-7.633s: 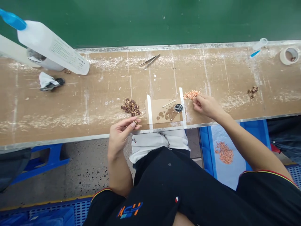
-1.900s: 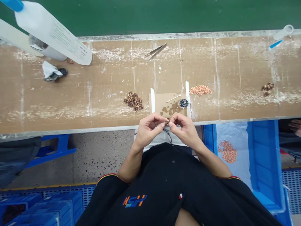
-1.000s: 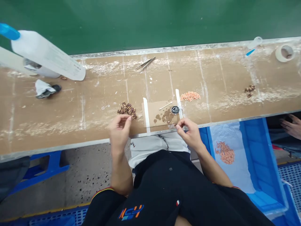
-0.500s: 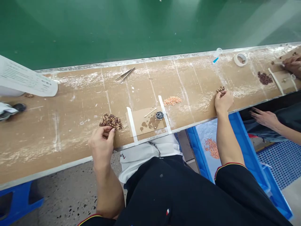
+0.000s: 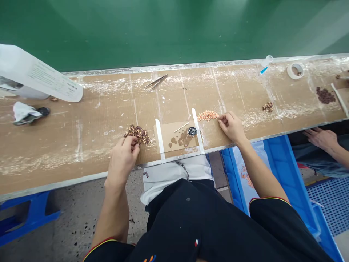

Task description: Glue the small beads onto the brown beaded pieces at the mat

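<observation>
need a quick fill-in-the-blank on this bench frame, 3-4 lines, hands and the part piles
1. The left hand has its fingertips at the pile of ____ parts.
2. The right hand reaches the pile of ____ parts.
3. The cardboard pad between the two piles is held down by two strips of ____ tape.
4. The tweezers lie at the ____ edge of the bench, untouched.

Missing words: dark brown; orange; white; far

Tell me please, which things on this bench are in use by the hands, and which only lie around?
In use:
left hand at the brown pile
right hand at the orange pile
taped card between them

Lying about:
tweezers
tape roll
small far pile
white bottle
</observation>
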`<state>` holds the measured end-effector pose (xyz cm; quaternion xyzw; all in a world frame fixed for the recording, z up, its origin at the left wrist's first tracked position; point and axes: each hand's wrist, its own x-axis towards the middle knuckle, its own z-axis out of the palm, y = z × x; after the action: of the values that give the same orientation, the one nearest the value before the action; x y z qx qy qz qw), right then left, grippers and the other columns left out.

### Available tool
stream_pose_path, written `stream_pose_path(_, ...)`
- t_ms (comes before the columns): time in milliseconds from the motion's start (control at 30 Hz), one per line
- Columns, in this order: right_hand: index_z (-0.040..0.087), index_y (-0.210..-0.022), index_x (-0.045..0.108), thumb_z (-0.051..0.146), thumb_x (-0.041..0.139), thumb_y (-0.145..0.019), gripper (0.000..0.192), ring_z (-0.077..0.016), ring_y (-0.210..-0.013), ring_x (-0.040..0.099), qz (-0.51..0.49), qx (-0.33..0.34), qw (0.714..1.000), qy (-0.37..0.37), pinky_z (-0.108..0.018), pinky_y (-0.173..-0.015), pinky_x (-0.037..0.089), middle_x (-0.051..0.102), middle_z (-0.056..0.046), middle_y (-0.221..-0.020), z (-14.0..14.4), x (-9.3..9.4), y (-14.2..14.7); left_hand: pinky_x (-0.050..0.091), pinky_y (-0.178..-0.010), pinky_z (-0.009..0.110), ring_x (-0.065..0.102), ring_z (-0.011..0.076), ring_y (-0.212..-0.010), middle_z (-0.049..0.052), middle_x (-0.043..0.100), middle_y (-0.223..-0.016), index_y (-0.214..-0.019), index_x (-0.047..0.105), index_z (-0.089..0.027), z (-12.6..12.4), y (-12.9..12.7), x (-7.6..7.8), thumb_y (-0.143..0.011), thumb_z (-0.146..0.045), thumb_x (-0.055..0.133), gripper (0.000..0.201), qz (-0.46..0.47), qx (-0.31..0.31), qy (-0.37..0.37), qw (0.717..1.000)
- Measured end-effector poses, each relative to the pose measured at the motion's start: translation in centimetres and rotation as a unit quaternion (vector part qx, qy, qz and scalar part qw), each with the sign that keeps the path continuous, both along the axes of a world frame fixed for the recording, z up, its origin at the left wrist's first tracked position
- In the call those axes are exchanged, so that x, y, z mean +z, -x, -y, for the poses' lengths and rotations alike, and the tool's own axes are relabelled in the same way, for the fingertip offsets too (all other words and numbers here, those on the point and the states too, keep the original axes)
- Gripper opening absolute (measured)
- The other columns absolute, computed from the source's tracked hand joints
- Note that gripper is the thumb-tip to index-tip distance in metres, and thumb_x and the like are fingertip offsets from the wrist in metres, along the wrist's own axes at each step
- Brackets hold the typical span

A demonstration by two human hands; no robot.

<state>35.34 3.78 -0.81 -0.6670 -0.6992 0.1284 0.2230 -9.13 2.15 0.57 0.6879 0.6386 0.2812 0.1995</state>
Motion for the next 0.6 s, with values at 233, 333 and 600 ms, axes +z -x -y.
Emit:
stream_pose_path(233,0.023,-0.089,0.063,0.027,0.060,-0.094,0.007,-0.0246,-0.082,0.063,0.031,0.032,0.998,0.047,-0.040,-0.080,0.055,0.068,-0.012,-0.097,-1.8,0.8,-1.9,0.054,-0.068,0.036,0.060,0.0201,-0.064,0.004,0.068,-0.082,-0.093,0.077,-0.028,1.5,0.6,0.6,-0.084,-0.027,0.061,0.018,0.029,0.033,0.005,0.999)
stream_pose_path(333,0.023,-0.086,0.062,0.027,0.062,-0.093,0.008,-0.0243,-0.080,0.062,0.052,0.050,0.995,0.070,-0.040,-0.079,0.054,0.068,-0.011,-0.093,-2.4,1.3,-2.1,0.054,-0.066,0.034,0.060,0.0183,-0.063,0.004,0.069,-0.083,-0.095,0.079,-0.027,2.2,0.6,0.7,-0.087,-0.027,0.061,0.020,0.041,0.036,-0.005,0.999)
stream_pose_path(600,0.025,-0.076,0.054,0.016,0.061,-0.086,0.015,-0.0256,-0.079,0.063,0.158,0.096,0.975,0.124,-0.038,-0.075,0.048,0.068,-0.012,-0.087,-4.3,2.9,-1.1,0.056,-0.067,0.030,0.066,0.0165,-0.072,0.004,0.071,-0.090,-0.099,0.078,-0.022,2.9,-0.1,0.9,-0.088,-0.033,0.065,0.020,0.122,0.070,0.006,0.990)
